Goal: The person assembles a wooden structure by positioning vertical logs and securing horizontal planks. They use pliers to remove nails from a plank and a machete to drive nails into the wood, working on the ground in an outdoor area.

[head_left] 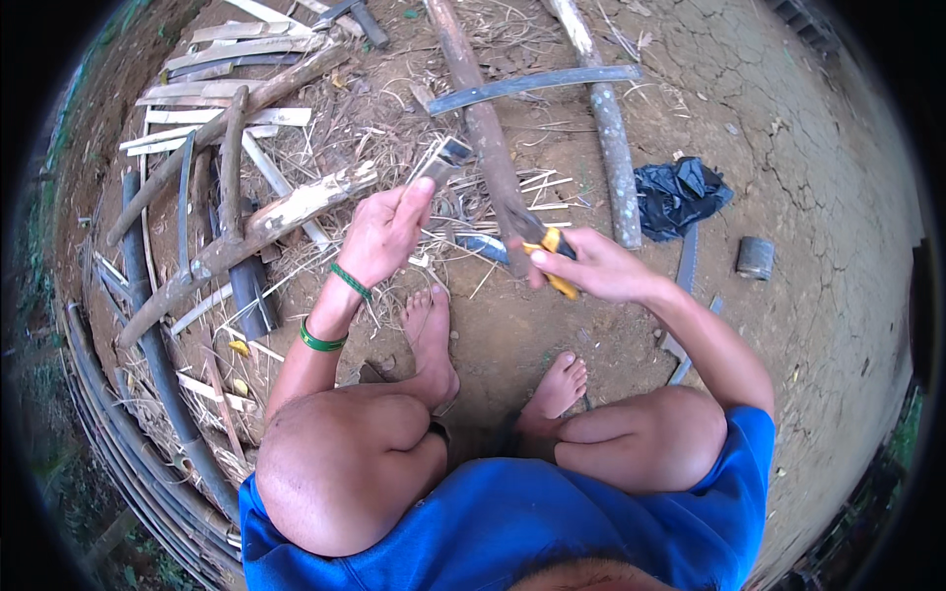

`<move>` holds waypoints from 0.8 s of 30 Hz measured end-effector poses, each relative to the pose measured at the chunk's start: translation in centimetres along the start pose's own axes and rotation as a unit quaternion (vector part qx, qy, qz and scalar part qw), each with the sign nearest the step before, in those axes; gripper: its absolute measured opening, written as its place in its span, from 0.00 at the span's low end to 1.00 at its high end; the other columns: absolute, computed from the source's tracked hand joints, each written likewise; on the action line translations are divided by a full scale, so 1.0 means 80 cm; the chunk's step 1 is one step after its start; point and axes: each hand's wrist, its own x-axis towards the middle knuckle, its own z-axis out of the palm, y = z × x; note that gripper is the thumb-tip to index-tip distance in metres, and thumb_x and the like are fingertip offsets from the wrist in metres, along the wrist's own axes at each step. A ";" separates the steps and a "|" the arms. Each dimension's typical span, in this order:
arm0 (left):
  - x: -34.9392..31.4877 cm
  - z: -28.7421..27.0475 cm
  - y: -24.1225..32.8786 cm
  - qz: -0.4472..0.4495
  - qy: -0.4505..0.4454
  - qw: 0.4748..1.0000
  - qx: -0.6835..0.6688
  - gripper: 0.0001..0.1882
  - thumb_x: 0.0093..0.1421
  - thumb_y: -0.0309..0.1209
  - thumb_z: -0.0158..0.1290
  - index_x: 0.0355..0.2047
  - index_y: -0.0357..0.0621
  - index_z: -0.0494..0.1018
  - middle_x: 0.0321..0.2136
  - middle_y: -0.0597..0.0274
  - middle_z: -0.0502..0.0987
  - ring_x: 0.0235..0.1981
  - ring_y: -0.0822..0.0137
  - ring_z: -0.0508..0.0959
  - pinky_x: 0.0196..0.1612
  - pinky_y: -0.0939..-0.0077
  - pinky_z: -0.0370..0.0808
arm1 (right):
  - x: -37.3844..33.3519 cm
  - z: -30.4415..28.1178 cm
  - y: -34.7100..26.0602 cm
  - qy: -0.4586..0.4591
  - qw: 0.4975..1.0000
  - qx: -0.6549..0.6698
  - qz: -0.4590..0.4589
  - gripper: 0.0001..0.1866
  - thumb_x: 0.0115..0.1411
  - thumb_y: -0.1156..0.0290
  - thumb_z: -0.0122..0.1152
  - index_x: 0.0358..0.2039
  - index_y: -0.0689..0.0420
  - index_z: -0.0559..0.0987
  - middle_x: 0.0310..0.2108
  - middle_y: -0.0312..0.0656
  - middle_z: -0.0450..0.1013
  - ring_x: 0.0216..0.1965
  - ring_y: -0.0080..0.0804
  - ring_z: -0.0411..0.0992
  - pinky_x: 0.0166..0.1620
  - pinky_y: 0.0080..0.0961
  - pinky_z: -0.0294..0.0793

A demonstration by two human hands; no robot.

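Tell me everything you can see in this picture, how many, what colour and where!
Yellow-handled tool: one, yellow and black, right hand
Boxy piece: one, silvery and dark, left hand
Poles: two, brown and grey, ahead
Cross strip: one, blue-grey, across the poles
Plastic bag: one, black, right of the poles
Blade: one, grey, below the bag
Cylinder: one, grey, far right
Split strips: many, pale, upper left
Branches: several, brown, left
Wristbands: two, green, left arm
Shirt: one, blue, bottom
Feet: two, bare, middle
Left hand, right hand: two, bare, centre
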 end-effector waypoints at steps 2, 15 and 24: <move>-0.005 0.009 0.014 -0.007 -0.071 0.995 -0.076 0.29 0.73 0.52 0.41 0.23 0.41 0.69 0.09 0.71 0.63 0.10 0.77 0.65 0.16 0.77 0.62 | 0.015 0.002 0.005 -0.031 0.994 0.076 -0.066 0.23 0.72 0.52 0.50 0.55 0.57 0.78 0.30 0.32 0.74 0.33 0.18 0.72 0.34 0.18 0.72; -0.009 0.022 0.008 -0.038 -0.180 0.973 -0.139 0.29 0.73 0.54 0.39 0.22 0.45 0.67 0.10 0.74 0.60 0.11 0.80 0.60 0.14 0.81 0.58 | 0.004 -0.015 -0.048 -0.089 0.981 0.151 0.083 0.21 0.70 0.50 0.56 0.44 0.57 0.78 0.26 0.31 0.71 0.18 0.14 0.65 0.20 0.16 0.64; -0.007 0.014 0.016 -0.089 -0.224 0.951 -0.193 0.31 0.72 0.57 0.40 0.22 0.44 0.67 0.10 0.73 0.63 0.10 0.80 0.62 0.13 0.82 0.58 | 0.009 -0.028 -0.059 -0.158 0.974 0.087 0.137 0.24 0.71 0.52 0.53 0.58 0.56 0.76 0.29 0.33 0.72 0.15 0.15 0.66 0.19 0.15 0.64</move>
